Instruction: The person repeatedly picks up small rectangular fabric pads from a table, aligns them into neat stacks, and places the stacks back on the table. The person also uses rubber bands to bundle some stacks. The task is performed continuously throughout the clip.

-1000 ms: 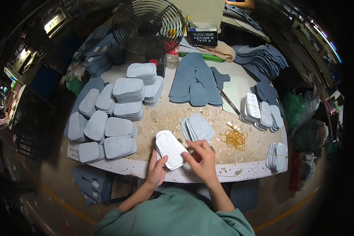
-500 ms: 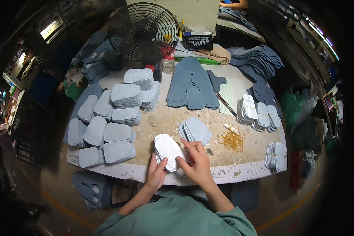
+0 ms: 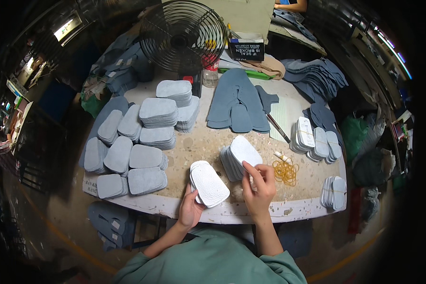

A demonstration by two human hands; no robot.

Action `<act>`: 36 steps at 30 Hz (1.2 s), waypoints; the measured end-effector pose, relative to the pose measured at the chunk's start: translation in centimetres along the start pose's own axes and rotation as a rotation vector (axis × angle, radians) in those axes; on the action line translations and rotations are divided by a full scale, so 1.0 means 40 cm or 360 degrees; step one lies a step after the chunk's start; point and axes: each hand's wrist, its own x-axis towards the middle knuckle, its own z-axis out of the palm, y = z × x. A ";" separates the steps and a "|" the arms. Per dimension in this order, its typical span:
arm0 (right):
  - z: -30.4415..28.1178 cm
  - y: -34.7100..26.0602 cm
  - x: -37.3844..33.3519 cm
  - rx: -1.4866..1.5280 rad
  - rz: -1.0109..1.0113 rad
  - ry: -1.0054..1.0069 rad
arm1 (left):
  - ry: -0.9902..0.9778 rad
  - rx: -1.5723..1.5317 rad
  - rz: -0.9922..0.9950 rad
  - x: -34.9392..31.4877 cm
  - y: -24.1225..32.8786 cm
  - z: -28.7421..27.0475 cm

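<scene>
left hand point(image 3: 189, 209) grips white pieces point(image 3: 211, 185), well left of the rubber bands point(image 3: 285, 171). right hand point(image 3: 260, 187) is just left of the bands, at the pale stack point(image 3: 241, 152); can't tell if it's pinching. grey piles point(image 3: 157, 112) sit farther left of the bands.

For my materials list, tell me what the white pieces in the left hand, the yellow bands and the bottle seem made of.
White pieces: leather or a synthetic, I can't tell which; the top one shows a pebbled grain.
Yellow bands: probably rubber, thin tangled loops.
Bottle: clear plastic or glass, judging by its see-through body.
</scene>
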 end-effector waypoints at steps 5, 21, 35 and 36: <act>0.010 -0.022 -0.044 0.0575 0.0457 -0.0621 | 0.0022 0.0366 0.0055 -0.002 -0.003 0.010; 0.005 -0.014 -0.040 0.0412 0.0489 -0.0522 | 0.0021 0.0228 0.0102 0.001 -0.002 0.011; -0.012 -0.014 0.002 0.0112 0.0090 -0.0012 | 0.0063 0.0155 0.0046 0.000 -0.002 0.013; -0.007 -0.008 0.005 0.0030 0.0102 -0.0004 | 0.0053 0.0125 0.0067 0.000 -0.002 0.014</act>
